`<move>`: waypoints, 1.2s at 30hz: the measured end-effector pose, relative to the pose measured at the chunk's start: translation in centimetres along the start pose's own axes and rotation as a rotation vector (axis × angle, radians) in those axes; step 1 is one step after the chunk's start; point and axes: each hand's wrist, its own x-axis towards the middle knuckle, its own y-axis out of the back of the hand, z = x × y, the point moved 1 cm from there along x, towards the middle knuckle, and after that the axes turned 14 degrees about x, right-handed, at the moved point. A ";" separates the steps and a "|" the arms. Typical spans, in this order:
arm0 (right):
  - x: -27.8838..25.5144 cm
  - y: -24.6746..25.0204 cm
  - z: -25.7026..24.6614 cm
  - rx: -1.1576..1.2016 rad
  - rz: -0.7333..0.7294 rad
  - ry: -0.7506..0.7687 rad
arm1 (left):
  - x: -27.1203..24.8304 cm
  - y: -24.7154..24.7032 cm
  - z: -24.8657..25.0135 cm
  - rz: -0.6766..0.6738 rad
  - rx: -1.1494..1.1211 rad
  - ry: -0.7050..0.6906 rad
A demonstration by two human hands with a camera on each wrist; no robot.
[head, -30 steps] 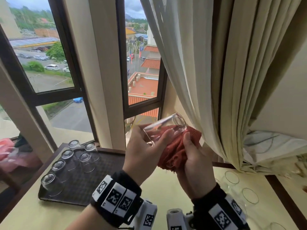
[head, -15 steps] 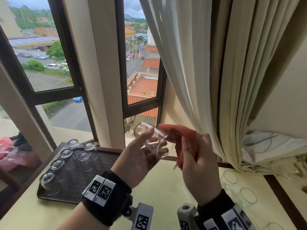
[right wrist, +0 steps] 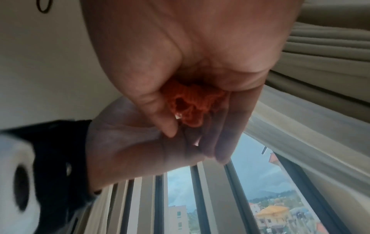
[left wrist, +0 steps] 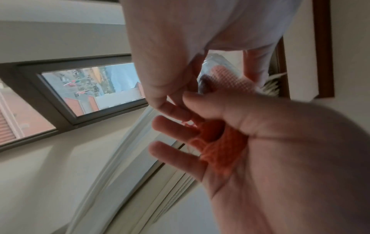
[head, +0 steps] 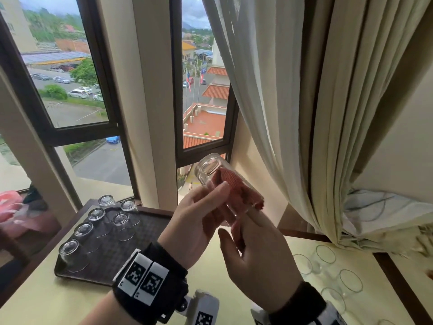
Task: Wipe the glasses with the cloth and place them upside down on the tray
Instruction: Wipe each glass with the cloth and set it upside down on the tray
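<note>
My left hand (head: pixel 199 214) grips a clear glass (head: pixel 209 166) held up in front of the window, tilted with its base up and to the left. A red cloth (head: pixel 230 182) is stuffed into the glass and bunches out of its mouth. My right hand (head: pixel 255 245) holds that cloth below the mouth; in the right wrist view its thumb and fingers curl round the cloth (right wrist: pixel 190 102). The left wrist view shows the glass (left wrist: pixel 215 63) with cloth in it. A dark tray (head: pixel 145 242) at the left carries several glasses (head: pixel 82 231) standing upside down.
Several upright glasses (head: pixel 325 254) stand on the pale yellow table (head: pixel 58 301) at the right. A cream curtain (head: pixel 304 113) hangs close behind my right hand. Window frames stand behind the tray. Pink fabric (head: pixel 11 207) lies beyond the table's left edge.
The glass has swung from pointing up-right to pointing up-left in my left hand. The cloth, earlier behind and beside the glass, is now pushed inside it by my right hand.
</note>
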 end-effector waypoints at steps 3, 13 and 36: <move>0.3 -0.3 -0.1 0.057 -0.067 -0.083 | -0.4 -0.3 -0.3 -0.001 0.072 -0.025; 0.6 -0.1 -1.7 1.638 -0.151 -0.622 | -0.8 0.4 0.8 0.039 0.072 -0.032; 1.8 -0.4 -1.5 1.616 -0.219 -0.632 | 0.5 1.4 1.8 0.149 0.050 -0.157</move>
